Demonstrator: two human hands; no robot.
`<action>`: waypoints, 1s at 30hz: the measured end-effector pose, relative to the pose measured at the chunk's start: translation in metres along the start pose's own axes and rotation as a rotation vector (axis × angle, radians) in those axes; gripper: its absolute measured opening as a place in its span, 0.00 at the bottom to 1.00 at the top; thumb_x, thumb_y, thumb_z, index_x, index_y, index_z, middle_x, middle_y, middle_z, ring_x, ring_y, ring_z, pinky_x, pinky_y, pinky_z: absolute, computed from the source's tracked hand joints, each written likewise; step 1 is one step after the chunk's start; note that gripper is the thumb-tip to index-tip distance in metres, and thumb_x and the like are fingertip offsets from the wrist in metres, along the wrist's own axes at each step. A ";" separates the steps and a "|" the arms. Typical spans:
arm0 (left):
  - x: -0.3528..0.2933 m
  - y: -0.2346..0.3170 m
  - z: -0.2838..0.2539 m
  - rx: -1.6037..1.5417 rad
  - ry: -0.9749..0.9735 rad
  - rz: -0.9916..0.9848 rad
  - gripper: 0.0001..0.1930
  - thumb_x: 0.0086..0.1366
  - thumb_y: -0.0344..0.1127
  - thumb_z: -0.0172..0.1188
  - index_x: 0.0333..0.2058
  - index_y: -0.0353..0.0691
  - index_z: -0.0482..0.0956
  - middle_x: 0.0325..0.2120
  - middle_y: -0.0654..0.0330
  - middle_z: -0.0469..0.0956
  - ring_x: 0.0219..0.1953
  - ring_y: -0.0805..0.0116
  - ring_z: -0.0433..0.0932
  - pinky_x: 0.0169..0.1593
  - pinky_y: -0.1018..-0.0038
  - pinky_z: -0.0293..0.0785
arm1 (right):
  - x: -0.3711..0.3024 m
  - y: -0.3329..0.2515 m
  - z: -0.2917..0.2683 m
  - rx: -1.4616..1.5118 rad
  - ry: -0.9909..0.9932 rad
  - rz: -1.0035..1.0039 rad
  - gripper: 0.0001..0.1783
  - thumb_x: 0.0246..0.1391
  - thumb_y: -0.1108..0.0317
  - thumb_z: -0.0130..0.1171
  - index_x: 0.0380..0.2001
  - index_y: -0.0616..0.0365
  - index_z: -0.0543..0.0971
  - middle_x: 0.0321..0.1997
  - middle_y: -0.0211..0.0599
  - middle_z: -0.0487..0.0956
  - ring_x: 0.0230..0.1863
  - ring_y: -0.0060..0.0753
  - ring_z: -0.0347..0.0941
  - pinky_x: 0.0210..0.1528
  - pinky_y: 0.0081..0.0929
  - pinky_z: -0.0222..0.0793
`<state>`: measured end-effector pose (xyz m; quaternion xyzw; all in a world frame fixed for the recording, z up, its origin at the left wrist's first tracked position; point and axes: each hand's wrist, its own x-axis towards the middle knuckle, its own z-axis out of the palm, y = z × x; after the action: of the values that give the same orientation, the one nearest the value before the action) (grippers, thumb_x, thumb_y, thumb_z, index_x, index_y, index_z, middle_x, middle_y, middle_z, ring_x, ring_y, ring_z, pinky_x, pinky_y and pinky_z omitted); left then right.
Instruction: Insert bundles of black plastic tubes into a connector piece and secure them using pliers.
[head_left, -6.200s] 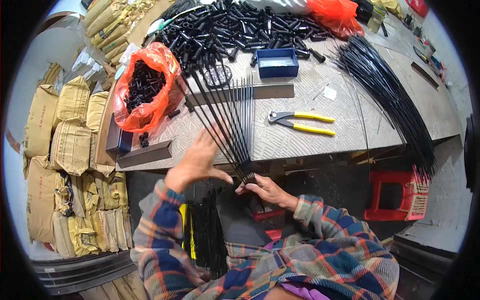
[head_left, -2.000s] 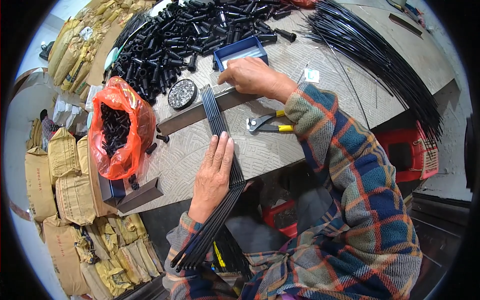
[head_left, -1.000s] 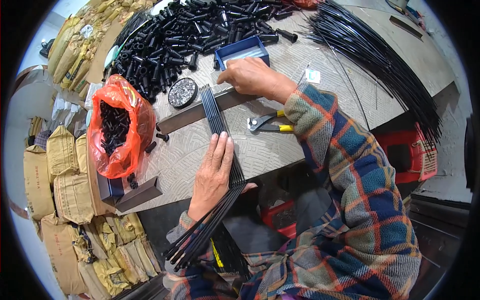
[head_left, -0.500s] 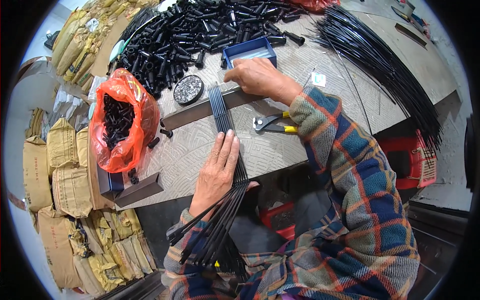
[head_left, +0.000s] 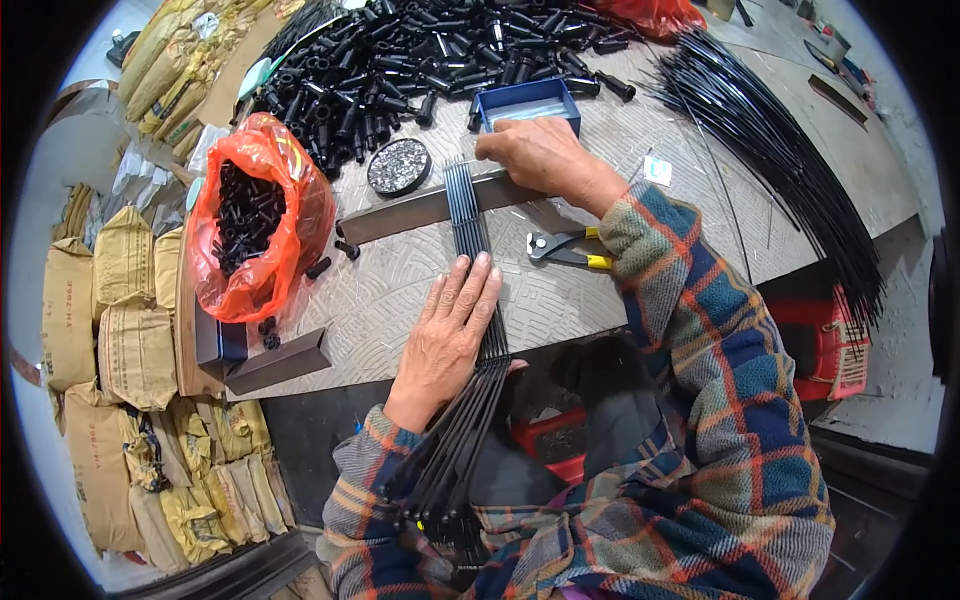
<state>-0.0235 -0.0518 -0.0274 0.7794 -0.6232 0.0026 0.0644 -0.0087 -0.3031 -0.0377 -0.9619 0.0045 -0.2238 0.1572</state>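
Observation:
My left hand (head_left: 447,330) lies with outstretched fingers on a row of thin black rods (head_left: 468,222), pressing them on the table. What looks like its thumb tip shows beyond the rods at the table edge. Their far tips cross a dark metal angle bar (head_left: 408,212); the near ends hang over my lap. My right hand (head_left: 552,160), fingers curled together, is over the bar's right part, just before a blue open box (head_left: 528,98). Whatever its fingertips pinch is too small to make out. Left of the rod tips sits a round black dish (head_left: 399,166) of small silvery pieces.
Yellow-handled pliers (head_left: 565,248) lie right of the rods. A red plastic bag (head_left: 312,205) of small black parts stands at left. Black tubular parts (head_left: 400,55) heap along the back. A sheaf of long black rods (head_left: 775,140) spreads at right. Sacks (head_left: 125,365) are stacked beside the table.
The view has shifted a little, moving the tabletop things rightward. The hanging rod ends have drawn closer together. My right hand stays at the bar, and my left stays on the rods.

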 end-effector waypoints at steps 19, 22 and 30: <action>-0.005 -0.003 -0.003 -0.111 0.116 0.033 0.46 0.46 0.61 0.59 0.57 0.35 0.57 0.58 0.41 0.53 0.61 0.44 0.53 0.61 0.61 0.54 | 0.010 0.002 0.016 0.014 0.093 -0.172 0.06 0.51 0.68 0.50 0.33 0.50 0.74 0.33 0.32 0.75 0.32 0.40 0.74 0.30 0.32 0.69; -0.006 -0.009 0.006 0.043 0.093 0.078 0.45 0.47 0.62 0.57 0.57 0.37 0.57 0.59 0.46 0.54 0.61 0.45 0.52 0.61 0.61 0.53 | 0.011 0.003 0.013 -0.018 0.050 -0.175 0.07 0.51 0.69 0.49 0.34 0.50 0.74 0.33 0.32 0.76 0.32 0.39 0.74 0.30 0.32 0.69; -0.007 -0.005 0.009 -0.033 0.109 0.017 0.29 0.55 0.32 0.47 0.59 0.43 0.57 0.61 0.53 0.52 0.62 0.53 0.53 0.62 0.62 0.54 | 0.001 -0.010 0.001 -0.188 0.067 -0.097 0.08 0.50 0.70 0.50 0.35 0.51 0.73 0.37 0.32 0.72 0.34 0.39 0.74 0.33 0.31 0.69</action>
<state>-0.0207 -0.0453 -0.0378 0.7717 -0.6253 0.0351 0.1109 -0.0076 -0.2937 -0.0353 -0.9634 -0.0156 -0.2618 0.0552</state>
